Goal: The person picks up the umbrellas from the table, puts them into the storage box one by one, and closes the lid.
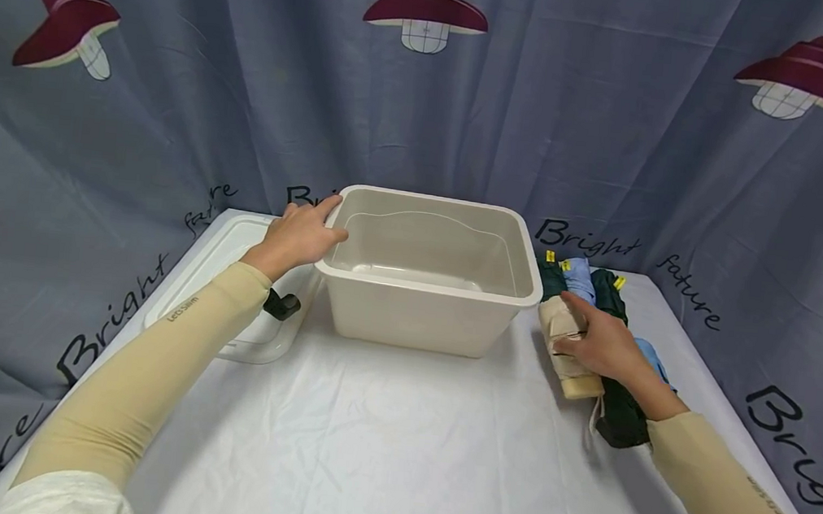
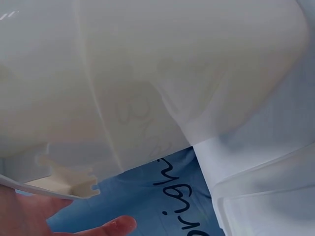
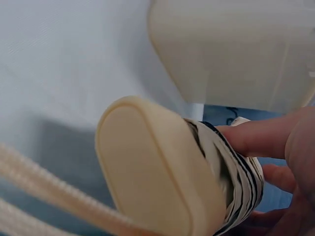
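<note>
A cream plastic bin (image 1: 420,323) stands open and empty on the white-covered table. My left hand (image 1: 301,235) holds the bin's near-left rim corner, fingers on top and thumb at the edge; the left wrist view shows the bin wall (image 2: 162,73) close up with a fingertip (image 2: 118,225) below the rim. My right hand (image 1: 605,343) grips a folded beige umbrella (image 1: 567,348) lying just right of the bin. The right wrist view shows its rounded beige handle end (image 3: 152,167) with my fingers (image 3: 256,137) curled round the striped fabric.
More folded umbrellas, dark green (image 1: 621,418) and light blue (image 1: 580,278), lie in a row beside the beige one. The bin's white lid (image 1: 223,269) with a black latch (image 1: 281,304) lies left of the bin. A printed grey curtain (image 1: 424,111) closes off the back.
</note>
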Demonstrator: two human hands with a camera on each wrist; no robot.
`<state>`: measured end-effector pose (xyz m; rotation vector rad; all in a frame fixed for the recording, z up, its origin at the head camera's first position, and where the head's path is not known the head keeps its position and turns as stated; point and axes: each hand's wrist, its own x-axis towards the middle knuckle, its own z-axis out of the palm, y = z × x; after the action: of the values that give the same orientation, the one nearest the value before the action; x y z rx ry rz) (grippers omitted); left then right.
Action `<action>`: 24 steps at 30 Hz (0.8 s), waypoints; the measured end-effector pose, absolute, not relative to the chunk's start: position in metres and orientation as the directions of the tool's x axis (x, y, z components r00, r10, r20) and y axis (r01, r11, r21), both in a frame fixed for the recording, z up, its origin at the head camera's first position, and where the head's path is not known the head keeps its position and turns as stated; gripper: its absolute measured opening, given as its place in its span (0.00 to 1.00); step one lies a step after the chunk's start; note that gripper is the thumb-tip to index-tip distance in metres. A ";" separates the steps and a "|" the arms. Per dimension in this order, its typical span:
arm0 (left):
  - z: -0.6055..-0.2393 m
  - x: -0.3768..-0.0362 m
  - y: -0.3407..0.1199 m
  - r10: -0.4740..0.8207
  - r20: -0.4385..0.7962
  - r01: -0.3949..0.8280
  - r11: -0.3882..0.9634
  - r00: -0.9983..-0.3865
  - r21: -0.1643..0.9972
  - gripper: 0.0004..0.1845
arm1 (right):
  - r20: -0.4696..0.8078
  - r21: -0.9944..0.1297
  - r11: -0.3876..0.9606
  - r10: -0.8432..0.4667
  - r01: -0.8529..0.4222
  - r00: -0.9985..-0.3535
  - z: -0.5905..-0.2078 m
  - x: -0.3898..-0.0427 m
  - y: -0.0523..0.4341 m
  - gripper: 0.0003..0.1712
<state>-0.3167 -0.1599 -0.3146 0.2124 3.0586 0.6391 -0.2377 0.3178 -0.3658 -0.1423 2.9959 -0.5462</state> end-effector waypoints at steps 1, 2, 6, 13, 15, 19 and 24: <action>-0.314 -0.316 -0.160 0.133 0.018 0.129 0.909 -0.991 0.396 0.40 | -0.062 -0.357 0.930 -0.114 -0.084 -0.992 -0.363 -0.238 0.318 0.54; -0.314 -0.316 -0.160 0.132 0.017 0.128 0.911 -0.991 0.392 0.40 | -0.055 -0.361 0.928 -0.115 -0.087 -0.992 -0.361 -0.238 0.318 0.54; -0.314 -0.315 -0.160 0.130 0.011 0.125 0.916 -0.991 0.381 0.41 | -0.057 -0.385 0.920 -0.106 -0.075 -0.993 -0.350 -0.240 0.317 0.55; -0.313 -0.316 -0.159 0.130 0.018 0.127 0.918 -0.991 0.376 0.40 | -0.067 -0.409 0.912 -0.072 -0.038 -0.995 -0.330 -0.246 0.313 0.56; -0.313 -0.316 -0.159 0.128 0.020 0.126 0.918 -0.992 0.377 0.40 | -0.060 -0.417 0.908 -0.070 -0.038 -0.996 -0.323 -0.248 0.313 0.56; -0.313 -0.316 -0.160 0.128 0.009 0.122 0.916 -0.992 0.382 0.41 | -0.047 -0.445 0.894 -0.080 -0.051 -0.996 -0.312 -0.252 0.311 0.56; -0.314 -0.316 -0.160 0.130 -0.001 0.119 0.914 -0.991 0.387 0.41 | -0.030 -0.456 0.887 -0.095 -0.071 -0.995 -0.299 -0.258 0.309 0.56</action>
<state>-0.3161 -0.1596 -0.3139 0.1987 3.0471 0.6135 -0.2584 0.3087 -0.2987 -0.1325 3.0012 -0.7229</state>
